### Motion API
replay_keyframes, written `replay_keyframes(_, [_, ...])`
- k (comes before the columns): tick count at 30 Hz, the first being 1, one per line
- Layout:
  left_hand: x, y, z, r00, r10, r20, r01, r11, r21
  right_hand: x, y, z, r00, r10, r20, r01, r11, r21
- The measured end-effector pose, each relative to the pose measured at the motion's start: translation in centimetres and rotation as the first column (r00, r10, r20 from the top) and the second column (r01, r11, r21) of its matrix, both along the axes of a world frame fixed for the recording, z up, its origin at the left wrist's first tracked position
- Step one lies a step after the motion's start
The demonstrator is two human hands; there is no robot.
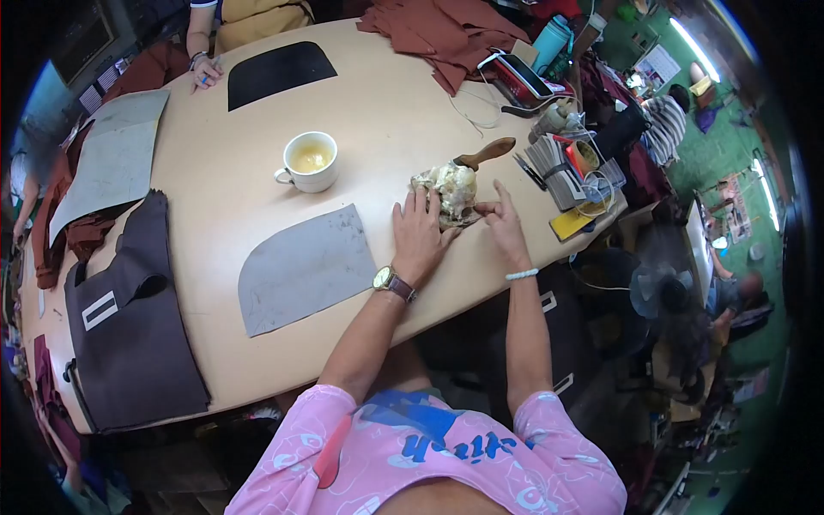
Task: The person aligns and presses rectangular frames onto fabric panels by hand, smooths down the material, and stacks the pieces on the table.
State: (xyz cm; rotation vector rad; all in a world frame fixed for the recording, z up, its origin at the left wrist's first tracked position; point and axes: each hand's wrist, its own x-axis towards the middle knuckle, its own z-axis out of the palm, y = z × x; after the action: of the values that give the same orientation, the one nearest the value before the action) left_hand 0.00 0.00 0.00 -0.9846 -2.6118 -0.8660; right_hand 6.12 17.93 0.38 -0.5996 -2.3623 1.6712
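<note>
A whitish, lumpy, glue-caked mass [455, 187] sits near the table's right edge; whether a pot lies under the crust I cannot tell. A brush [487, 153] with a brown wooden handle rests on its top. My left hand [417, 230], a watch on its wrist, is around the near left side of the mass, fingers on it and thumb in front. At the right side my right hand [506, 227] touches the lower edge, its index finger stretched out and the other fingers partly hidden. A grey rounded panel [306, 270] lies left of my left forearm.
A white cup [312, 163] with yellowish contents stands mid-table. Beyond are a black panel [281, 74] and another person's hand [206, 74]. Dark fabric pieces [137, 343] lie left. Brown cloth [438, 34], a phone [526, 75], a bottle [551, 43] and tools crowd the right side.
</note>
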Motion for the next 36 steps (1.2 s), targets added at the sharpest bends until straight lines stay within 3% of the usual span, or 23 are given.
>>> replay_keyframes(2, [0.0,0.1,-0.1,1.0,0.005,-0.016,-0.004,1.0,0.016,-0.7,0.7,-0.2,0.997,-0.044,-0.06,0.034,0.987,-0.158])
replay_keyframes(3, [-0.6,-0.4,-0.1,1.0,0.004,-0.029,-0.004,1.0,0.018,-1.4,-0.3,-0.3,0.999,-0.037,0.013,0.033,0.98,0.197])
replay_keyframes(4, [-0.3,-0.3,-0.3,1.0,0.006,-0.028,-0.005,1.0,0.027,-1.3,-1.5,-0.3,0.994,-0.055,0.097,-0.005,0.846,0.533])
replay_keyframes(5, [-0.2,-0.1,-0.4,0.999,0.011,-0.031,-0.009,0.999,0.041,-1.2,-2.5,-0.1,0.982,-0.096,0.161,-0.072,0.598,0.798])
replay_keyframes(8, [0.0,0.3,0.2,1.0,0.021,-0.01,-0.02,0.999,0.03,-0.3,-6.0,0.5,0.988,-0.151,-0.034,0.104,0.477,0.873])
replay_keyframes(13, [0.0,-0.1,0.5,0.998,0.045,-0.038,-0.043,0.998,0.041,1.0,-6.5,0.6,0.998,-0.054,-0.025,0.048,0.47,0.882])
replay_keyframes(15, [0.0,-0.2,0.8,0.999,0.017,0.047,-0.018,0.999,0.034,1.7,-7.1,0.8,0.997,0.009,-0.076,0.061,0.512,0.857])
replay_keyframes(18, [-0.1,-0.1,0.3,0.997,-0.004,0.083,-0.003,0.997,0.076,3.4,-7.7,-1.3,0.994,0.099,-0.053,0.004,0.442,0.897])
replay_keyframes(19, [0.2,0.0,0.2,0.997,0.001,0.079,-0.009,0.995,0.1,4.2,-7.4,-1.3,0.996,0.085,0.002,-0.049,0.558,0.829])
replay_keyframes(21, [0.7,-1.6,-0.3,0.995,-0.015,0.103,-0.003,0.984,0.176,4.4,-6.8,-1.9,0.989,0.073,-0.126,0.023,0.774,0.632])
replay_keyframes(23, [1.0,-3.2,0.3,0.988,-0.076,0.137,0.032,0.953,0.301,3.7,-7.6,-1.3,0.976,-0.012,-0.219,0.109,0.892,0.438])
replay_keyframes(24, [1.7,-5.0,0.8,0.983,-0.103,0.15,0.05,0.945,0.325,3.8,-8.3,-1.1,0.966,-0.072,-0.247,0.152,0.934,0.322])
replay_keyframes(27, [3.8,-11.7,1.9,0.999,-0.008,-0.051,0.026,0.933,0.36,4.0,-9.5,-0.6,0.962,-0.109,-0.251,0.229,0.824,0.518])
replay_keyframes(30, [4.2,-21.3,2.9,0.932,0.32,-0.172,-0.262,0.92,0.292,4.1,-9.9,-1.1,0.93,-0.106,-0.353,0.297,0.781,0.549])
replay_keyframes(33, [4.1,-30.8,3.9,0.727,0.652,-0.214,-0.611,0.757,0.232,4.4,-9.5,-1.2,0.909,-0.149,-0.388,0.356,0.761,0.542])
replay_keyframes(36, [5.5,-37.6,4.6,0.572,0.794,-0.206,-0.797,0.597,0.089,4.4,-9.5,-1.4,0.877,-0.17,-0.45,0.42,0.726,0.544])
